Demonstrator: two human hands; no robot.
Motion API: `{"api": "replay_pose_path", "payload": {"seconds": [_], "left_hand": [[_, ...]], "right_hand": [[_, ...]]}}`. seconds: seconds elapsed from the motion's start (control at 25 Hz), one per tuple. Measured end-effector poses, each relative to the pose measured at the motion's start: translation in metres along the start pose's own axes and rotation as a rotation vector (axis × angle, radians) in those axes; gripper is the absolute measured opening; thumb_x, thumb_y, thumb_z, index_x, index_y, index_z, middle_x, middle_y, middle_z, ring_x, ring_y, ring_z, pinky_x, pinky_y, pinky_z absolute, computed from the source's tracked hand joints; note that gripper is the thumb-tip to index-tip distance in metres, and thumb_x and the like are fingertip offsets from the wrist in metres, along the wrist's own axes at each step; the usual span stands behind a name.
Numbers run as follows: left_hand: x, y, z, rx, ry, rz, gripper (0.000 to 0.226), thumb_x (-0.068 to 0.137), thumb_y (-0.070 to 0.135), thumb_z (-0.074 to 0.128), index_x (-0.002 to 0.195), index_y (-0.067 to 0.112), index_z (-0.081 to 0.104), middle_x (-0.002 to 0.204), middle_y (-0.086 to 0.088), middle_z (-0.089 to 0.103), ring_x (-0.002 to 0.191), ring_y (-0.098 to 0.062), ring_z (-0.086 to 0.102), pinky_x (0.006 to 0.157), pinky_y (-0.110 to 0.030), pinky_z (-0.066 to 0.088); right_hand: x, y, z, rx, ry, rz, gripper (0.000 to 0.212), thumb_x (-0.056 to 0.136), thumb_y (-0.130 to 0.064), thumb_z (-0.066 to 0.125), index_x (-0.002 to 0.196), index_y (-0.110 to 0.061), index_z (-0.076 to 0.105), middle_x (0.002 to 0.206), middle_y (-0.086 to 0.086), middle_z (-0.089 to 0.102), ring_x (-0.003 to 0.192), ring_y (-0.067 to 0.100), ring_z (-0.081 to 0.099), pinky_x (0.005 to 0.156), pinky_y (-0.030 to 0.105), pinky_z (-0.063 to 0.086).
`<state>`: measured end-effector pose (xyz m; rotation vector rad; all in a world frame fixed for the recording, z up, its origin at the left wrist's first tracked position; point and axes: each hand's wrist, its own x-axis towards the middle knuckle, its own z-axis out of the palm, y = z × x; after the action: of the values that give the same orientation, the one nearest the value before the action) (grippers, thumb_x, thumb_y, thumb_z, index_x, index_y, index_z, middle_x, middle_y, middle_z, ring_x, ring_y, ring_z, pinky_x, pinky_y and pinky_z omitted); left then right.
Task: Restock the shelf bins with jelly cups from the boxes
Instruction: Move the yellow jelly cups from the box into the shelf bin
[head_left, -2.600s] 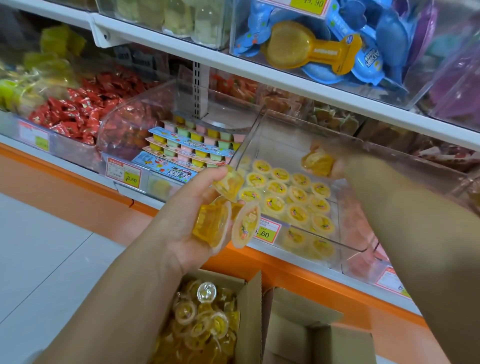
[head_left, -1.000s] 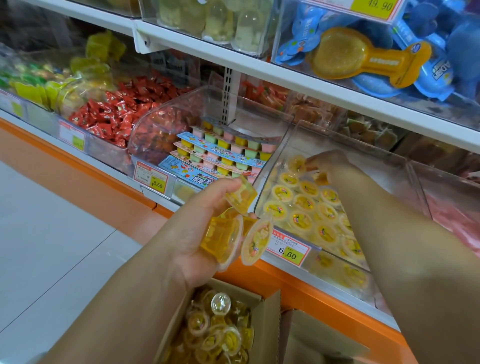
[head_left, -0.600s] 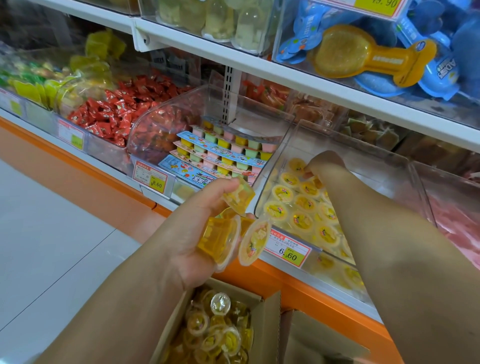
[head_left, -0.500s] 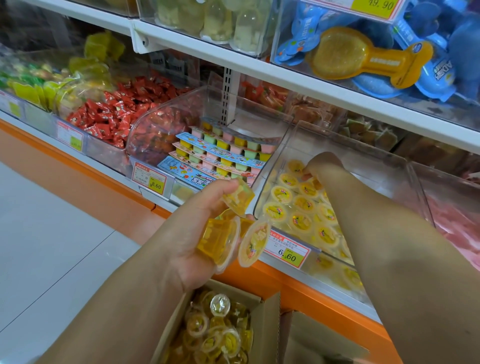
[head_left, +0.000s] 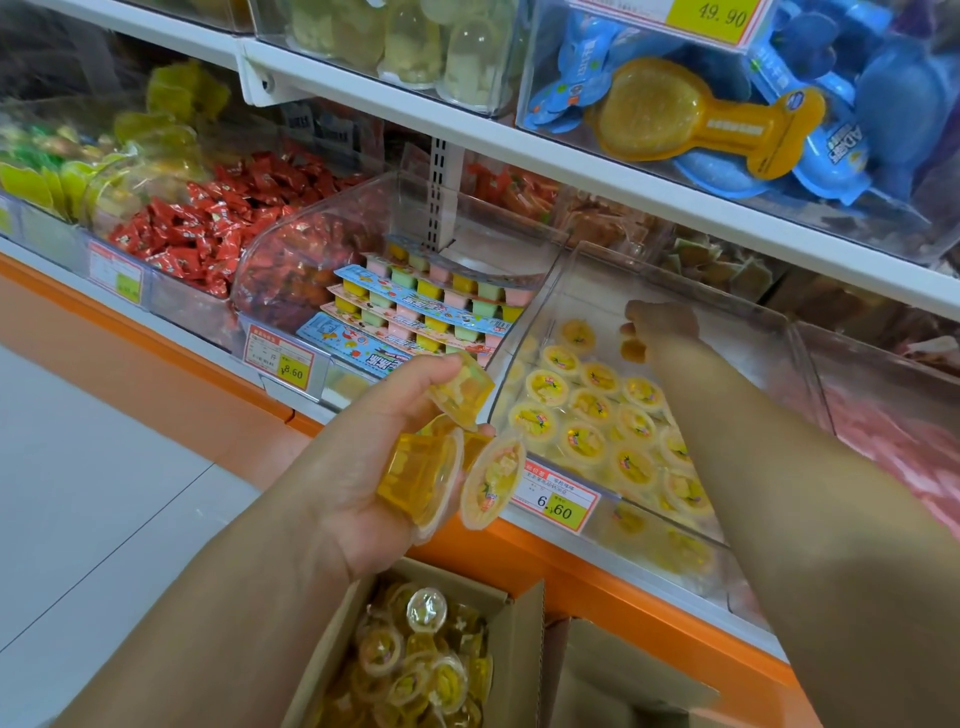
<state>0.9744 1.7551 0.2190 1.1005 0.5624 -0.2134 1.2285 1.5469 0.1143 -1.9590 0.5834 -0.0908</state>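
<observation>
Now jelly cups in both hands

Other sweets on display
Red-wrapped candies heap left of stacked pastel pudding strips; higher up, a yellow paddle-shaped pack lies among blue packs; pale floor tiles at lower left.

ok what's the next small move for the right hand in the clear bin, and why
Probably set the small yellow jelly cup pinched in the right hand down and let go: it hangs over bare floor at the back of the clear plastic bin.
</observation>
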Motion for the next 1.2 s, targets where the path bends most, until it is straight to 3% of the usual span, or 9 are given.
{"api": "replay_pose_path", "payload": {"seconds": [0.16, 0.28, 0.36, 0.48, 0.6, 0.72, 0.96, 1.04, 1.2], "left_hand": [[-0.002, 0.000, 0.003, -0.012, -0.012, 0.006, 0.060, 0.103, 0.008, 0.041, 0.044, 0.007, 0.049, 0.025, 0.001, 0.043, 0.027, -0.010, 0.048, 0.095, -0.025, 0.030], [-0.005, -0.002, 0.000, 0.015, -0.036, 0.044, 0.042, 0.103, 0.007, 0.041, 0.061, 0.009, 0.046, 0.026, 0.000, 0.043, 0.022, -0.006, 0.043, 0.078, -0.010, 0.028], [-0.006, -0.002, -0.002, -0.004, -0.052, 0.022, 0.040, 0.103, 0.009, 0.041, 0.063, 0.008, 0.044, 0.033, -0.005, 0.048, 0.035, -0.013, 0.049, 0.095, -0.019, 0.029], [-0.008, 0.000, -0.001, 0.003, -0.046, 0.008, 0.041, 0.104, 0.010, 0.040, 0.064, 0.010, 0.043, 0.044, -0.007, 0.049, 0.046, -0.013, 0.044, 0.105, -0.026, 0.016], [-0.011, 0.003, 0.002, 0.008, -0.055, -0.011, 0.040, 0.104, 0.010, 0.038, 0.065, 0.009, 0.043, 0.063, -0.008, 0.043, 0.055, -0.017, 0.040, 0.110, -0.034, 0.012], [-0.012, 0.001, 0.000, 0.006, -0.055, -0.012, 0.042, 0.104, 0.009, 0.039, 0.062, 0.008, 0.044, 0.056, -0.008, 0.044, 0.056, -0.018, 0.039, 0.112, -0.039, 0.014], [-0.009, 0.001, -0.007, 0.021, -0.064, -0.010, 0.042, 0.104, 0.010, 0.038, 0.063, 0.008, 0.043, 0.031, -0.003, 0.045, 0.055, -0.017, 0.039, 0.111, -0.037, 0.015], [-0.008, 0.002, -0.008, 0.030, -0.061, -0.005, 0.042, 0.104, 0.009, 0.038, 0.063, 0.008, 0.042, 0.034, -0.005, 0.046, 0.055, -0.017, 0.040, 0.112, -0.037, 0.014], [-0.006, 0.001, -0.008, 0.039, -0.033, -0.011, 0.041, 0.104, 0.011, 0.040, 0.063, 0.009, 0.043, 0.026, 0.001, 0.043, 0.053, -0.015, 0.040, 0.107, -0.030, 0.017]], "right_hand": [[-0.007, 0.014, 0.025, 0.008, 0.060, -0.087, 0.006, 0.092, -0.012, 0.046, 0.091, -0.008, 0.050, 0.096, 0.010, 0.054, 0.088, 0.023, 0.058, 0.061, 0.023, 0.041], [-0.014, 0.018, 0.020, -0.119, -0.087, -0.096, 0.031, 0.093, -0.007, 0.046, 0.123, -0.011, 0.041, 0.111, 0.011, 0.049, 0.076, 0.018, 0.050, 0.059, 0.028, 0.040], [-0.012, 0.015, 0.005, -0.306, -0.184, -0.111, 0.044, 0.091, -0.008, 0.055, 0.133, -0.010, 0.042, 0.112, 0.009, 0.050, 0.068, 0.017, 0.051, 0.056, 0.027, 0.043], [-0.006, 0.012, -0.007, -0.518, -0.213, -0.177, 0.045, 0.086, -0.013, 0.067, 0.128, -0.003, 0.057, 0.105, 0.014, 0.063, 0.076, 0.026, 0.060, 0.075, 0.033, 0.053], [-0.006, 0.016, -0.009, -0.335, -0.069, -0.168, 0.037, 0.081, -0.010, 0.072, 0.117, -0.014, 0.065, 0.110, 0.007, 0.067, 0.088, 0.025, 0.067, 0.091, 0.035, 0.054], [-0.008, 0.026, -0.010, -0.314, 0.173, -0.201, 0.029, 0.080, -0.005, 0.065, 0.106, -0.019, 0.067, 0.117, 0.002, 0.064, 0.109, 0.022, 0.061, 0.084, 0.021, 0.045], [-0.007, 0.040, 0.006, -0.320, 0.018, -0.214, 0.024, 0.085, -0.005, 0.062, 0.081, -0.027, 0.070, 0.117, 0.000, 0.067, 0.104, 0.021, 0.062, 0.092, 0.025, 0.050], [-0.009, 0.041, 0.008, -0.376, -0.040, -0.272, 0.018, 0.088, -0.017, 0.063, 0.099, -0.027, 0.072, 0.123, -0.002, 0.064, 0.110, 0.019, 0.059, 0.089, 0.018, 0.044], [-0.018, 0.041, 0.008, -0.718, -0.110, -0.379, 0.032, 0.097, -0.035, 0.045, 0.127, -0.032, 0.059, 0.132, 0.005, 0.057, 0.120, 0.030, 0.050, 0.100, 0.032, 0.040]]}}
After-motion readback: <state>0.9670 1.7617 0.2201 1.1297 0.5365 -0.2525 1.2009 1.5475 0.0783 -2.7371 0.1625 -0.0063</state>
